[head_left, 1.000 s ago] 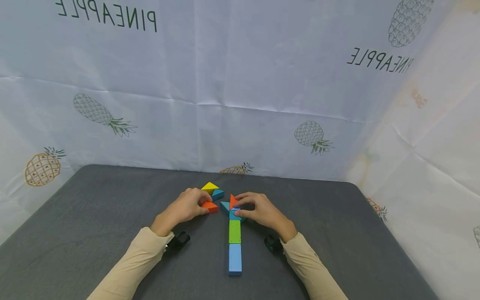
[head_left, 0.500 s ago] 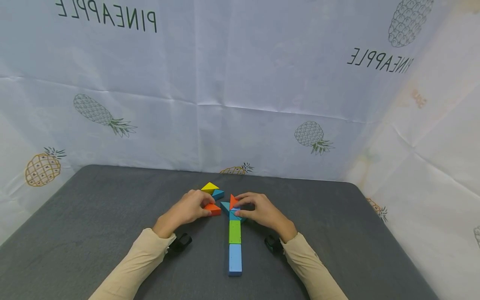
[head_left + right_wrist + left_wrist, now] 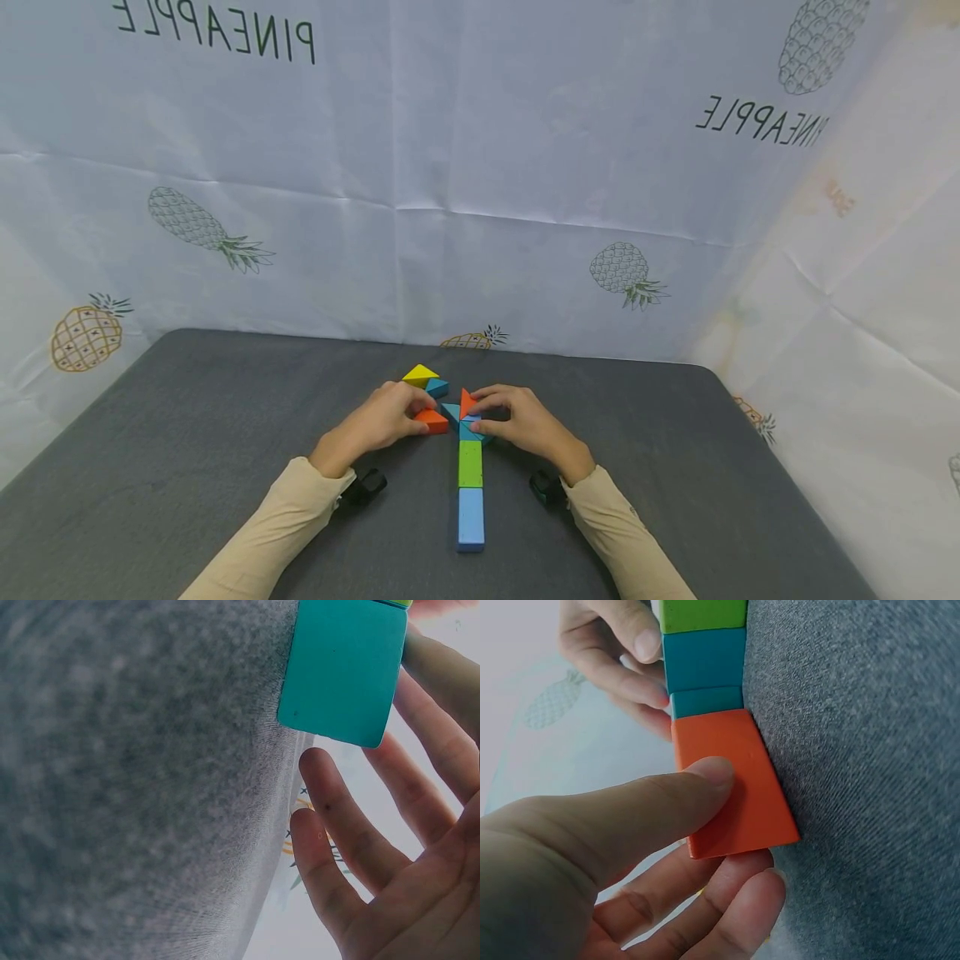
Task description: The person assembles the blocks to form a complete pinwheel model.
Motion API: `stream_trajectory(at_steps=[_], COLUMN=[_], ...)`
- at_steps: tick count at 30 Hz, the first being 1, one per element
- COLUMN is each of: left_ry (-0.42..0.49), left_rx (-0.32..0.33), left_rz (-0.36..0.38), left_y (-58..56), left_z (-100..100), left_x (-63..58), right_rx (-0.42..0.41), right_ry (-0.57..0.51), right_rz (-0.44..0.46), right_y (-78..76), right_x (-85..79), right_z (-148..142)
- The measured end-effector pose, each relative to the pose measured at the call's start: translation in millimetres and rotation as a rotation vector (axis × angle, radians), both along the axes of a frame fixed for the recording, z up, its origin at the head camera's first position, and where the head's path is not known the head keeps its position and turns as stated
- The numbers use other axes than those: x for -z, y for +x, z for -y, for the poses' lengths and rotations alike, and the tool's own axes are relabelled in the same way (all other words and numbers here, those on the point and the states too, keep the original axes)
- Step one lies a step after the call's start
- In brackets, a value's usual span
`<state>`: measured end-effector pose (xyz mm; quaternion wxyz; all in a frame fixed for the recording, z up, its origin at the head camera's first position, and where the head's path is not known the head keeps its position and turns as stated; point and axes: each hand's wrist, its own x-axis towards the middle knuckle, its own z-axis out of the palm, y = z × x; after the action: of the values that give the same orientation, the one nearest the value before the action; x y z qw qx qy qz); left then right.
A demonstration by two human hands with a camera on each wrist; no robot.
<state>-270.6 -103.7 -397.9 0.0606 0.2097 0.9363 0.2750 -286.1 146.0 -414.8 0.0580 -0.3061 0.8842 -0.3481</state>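
Note:
In the head view my left hand (image 3: pixel 375 421) pinches an orange triangular block (image 3: pixel 432 423) between thumb and fingers. The left wrist view shows that orange block (image 3: pixel 735 795) against the teal blocks (image 3: pixel 705 661). Fingertips of my right hand (image 3: pixel 521 423) rest on the far end of a block row, touching a small orange triangle (image 3: pixel 465 402) and the blue pieces. Nearer me the row continues with a green block (image 3: pixel 470 464) and a light blue block (image 3: pixel 471 518). In the right wrist view a teal block (image 3: pixel 341 671) stands beside the right fingers, which are mostly straight.
Behind the left hand lie a yellow triangular block (image 3: pixel 420 375) and a dark blue triangular block (image 3: pixel 437 387). The dark grey table (image 3: pixel 225 400) ends at a white curtain (image 3: pixel 480 167) printed with pineapples.
My left hand has slid the orange triangular block to the right, up to the teal pieces of the row. The right hand has stayed in place.

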Motion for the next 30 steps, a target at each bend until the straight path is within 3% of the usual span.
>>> stream_trajectory(at_steps=[11,30], left_ry=[0.042,0.088], left_rx=[-0.06,-0.041], left_rz=[-0.01,-0.023], left_y=[1.9,0.9], left_z=[-8.9,-11.1], left_x=[5.2,9.0], right_rx=[0.002,-0.016], right_ry=[0.007,-0.005], right_rz=[-0.003,-0.014], right_y=[0.3,-1.3], right_x=[0.4,-0.1], right_z=[0.5,0.1])
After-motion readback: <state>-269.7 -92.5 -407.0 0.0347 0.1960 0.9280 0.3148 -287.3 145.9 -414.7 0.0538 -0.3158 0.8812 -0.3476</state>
